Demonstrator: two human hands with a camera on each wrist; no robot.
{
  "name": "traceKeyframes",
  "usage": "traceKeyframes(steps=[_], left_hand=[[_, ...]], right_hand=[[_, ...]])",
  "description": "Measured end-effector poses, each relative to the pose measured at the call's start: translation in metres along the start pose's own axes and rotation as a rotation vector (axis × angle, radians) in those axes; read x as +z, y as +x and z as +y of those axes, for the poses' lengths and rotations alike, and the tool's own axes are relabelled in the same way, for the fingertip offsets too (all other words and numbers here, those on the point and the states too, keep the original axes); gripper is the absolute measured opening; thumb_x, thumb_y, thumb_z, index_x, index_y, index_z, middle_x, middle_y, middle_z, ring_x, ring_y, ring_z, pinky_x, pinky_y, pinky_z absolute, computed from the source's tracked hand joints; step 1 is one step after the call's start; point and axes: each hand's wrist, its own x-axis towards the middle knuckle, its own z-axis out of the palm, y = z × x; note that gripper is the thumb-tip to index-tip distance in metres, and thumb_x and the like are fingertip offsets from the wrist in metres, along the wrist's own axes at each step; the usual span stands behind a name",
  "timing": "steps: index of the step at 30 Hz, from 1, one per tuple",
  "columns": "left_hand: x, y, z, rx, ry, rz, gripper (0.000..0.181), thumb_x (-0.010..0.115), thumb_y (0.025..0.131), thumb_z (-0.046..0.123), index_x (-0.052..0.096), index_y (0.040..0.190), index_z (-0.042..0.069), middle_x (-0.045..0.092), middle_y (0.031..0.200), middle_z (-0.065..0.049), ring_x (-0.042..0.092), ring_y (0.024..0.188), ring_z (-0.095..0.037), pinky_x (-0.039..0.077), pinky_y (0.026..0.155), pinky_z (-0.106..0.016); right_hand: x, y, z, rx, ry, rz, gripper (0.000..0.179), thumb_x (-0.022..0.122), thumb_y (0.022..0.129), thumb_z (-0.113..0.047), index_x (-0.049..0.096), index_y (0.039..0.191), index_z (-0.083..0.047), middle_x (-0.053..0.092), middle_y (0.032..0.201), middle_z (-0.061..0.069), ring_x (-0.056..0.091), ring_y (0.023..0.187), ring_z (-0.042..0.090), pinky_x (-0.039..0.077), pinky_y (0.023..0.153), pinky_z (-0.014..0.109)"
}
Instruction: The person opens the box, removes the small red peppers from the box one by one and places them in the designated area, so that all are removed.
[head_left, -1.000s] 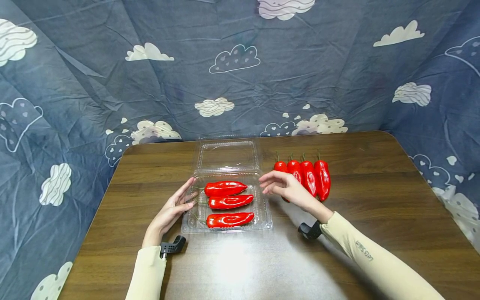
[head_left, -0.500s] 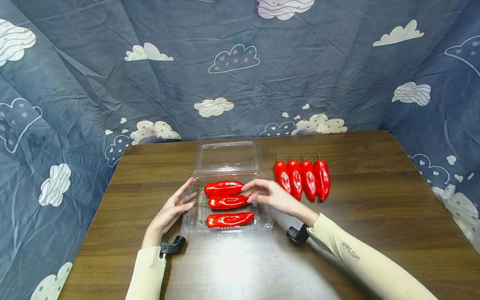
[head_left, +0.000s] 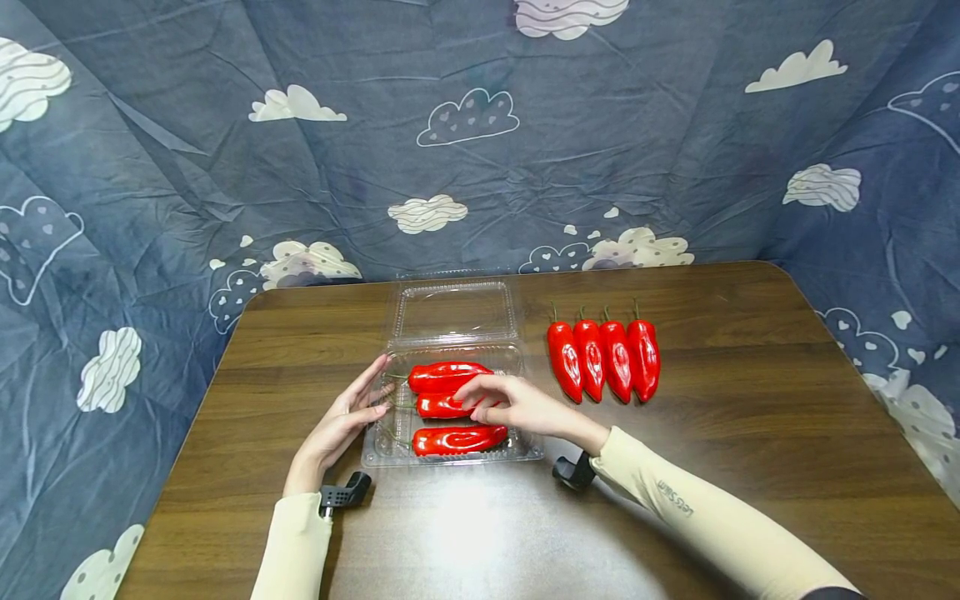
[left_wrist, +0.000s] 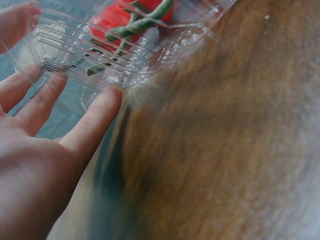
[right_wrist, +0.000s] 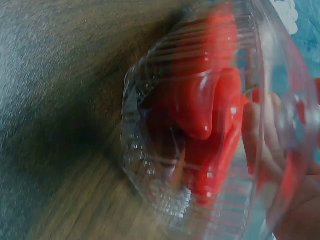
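A clear plastic clamshell box (head_left: 528,455) stands with its lid (head_left: 456,310) folded back, away from me. Inside lie a back red pepper (head_left: 442,377), a middle red pepper (head_left: 438,406) and a front red pepper (head_left: 453,441), stems to the left. My left hand (head_left: 339,427) touches the box's left wall with fairly straight, spread fingers; the left wrist view shows green stems (left_wrist: 142,22) behind that ribbed wall. Over the box's right half is my right hand (head_left: 528,408), fingers loosely bent and apart from the thumb, fingertips right at the middle pepper and partly covering it.
To the right of the box, several more red peppers (head_left: 617,362) lie side by side on the brown wooden table (head_left: 735,375), stems pointing away. Behind the table hangs a blue cloud-patterned cloth (head_left: 465,175). Black wrist cameras (head_left: 347,490) are on both wrists.
My right hand has moved left from beside the box's right edge, in over the peppers, uncovering the row on the table. My left hand and the peppers in the box stay put.
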Motion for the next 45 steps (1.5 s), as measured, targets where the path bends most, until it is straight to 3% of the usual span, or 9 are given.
traceKeyframes(steps=[11, 20, 30, 38, 45], left_hand=[[0.000, -0.001, 0.000, -0.002, -0.001, 0.003, 0.073, 0.047, 0.093, -0.007, 0.011, 0.154, 0.010, 0.004, 0.160, -0.011, 0.015, 0.138, -0.045, 0.035, 0.104, -0.028], [0.001, -0.001, 0.001, -0.007, 0.005, 0.008, 0.073, 0.048, 0.093, -0.007, 0.012, 0.154, 0.010, 0.005, 0.159, -0.012, 0.016, 0.138, -0.045, 0.036, 0.104, -0.028], [0.001, 0.000, 0.001, -0.003, -0.001, 0.009, 0.073, 0.047, 0.093, -0.008, 0.012, 0.154, 0.009, 0.005, 0.159, -0.012, 0.015, 0.138, -0.045, 0.037, 0.103, -0.028], [0.002, 0.000, 0.001, -0.010, 0.002, 0.017, 0.073, 0.047, 0.093, -0.008, 0.012, 0.154, 0.010, 0.006, 0.159, -0.011, 0.016, 0.138, -0.045, 0.038, 0.102, -0.027], [0.002, 0.000, 0.002, -0.011, 0.003, 0.015, 0.073, 0.048, 0.093, -0.008, 0.012, 0.154, 0.010, 0.006, 0.159, -0.011, 0.016, 0.138, -0.045, 0.037, 0.103, -0.029]], right_hand=[[0.010, 0.008, 0.003, -0.042, -0.031, -0.122, 0.036, 0.052, 0.086, 0.011, 0.056, 0.122, 0.007, 0.058, 0.119, 0.027, 0.059, 0.102, 0.041, 0.050, 0.090, 0.033], [0.018, 0.012, 0.008, -0.066, -0.118, -0.202, 0.035, 0.052, 0.089, 0.008, 0.059, 0.123, 0.003, 0.060, 0.123, 0.016, 0.060, 0.104, 0.028, 0.048, 0.092, 0.033], [0.019, 0.013, 0.008, -0.010, -0.251, -0.239, 0.038, 0.053, 0.090, 0.001, 0.062, 0.125, -0.011, 0.058, 0.129, -0.001, 0.048, 0.120, 0.009, 0.037, 0.103, 0.030], [0.020, 0.015, 0.010, -0.002, -0.283, -0.253, 0.040, 0.053, 0.088, 0.000, 0.063, 0.125, -0.012, 0.059, 0.121, -0.002, 0.050, 0.100, 0.020, 0.045, 0.086, 0.034], [0.021, 0.015, 0.010, 0.008, -0.270, -0.232, 0.037, 0.058, 0.090, -0.006, 0.061, 0.126, -0.014, 0.056, 0.130, 0.001, 0.049, 0.120, 0.012, 0.037, 0.103, 0.030]])
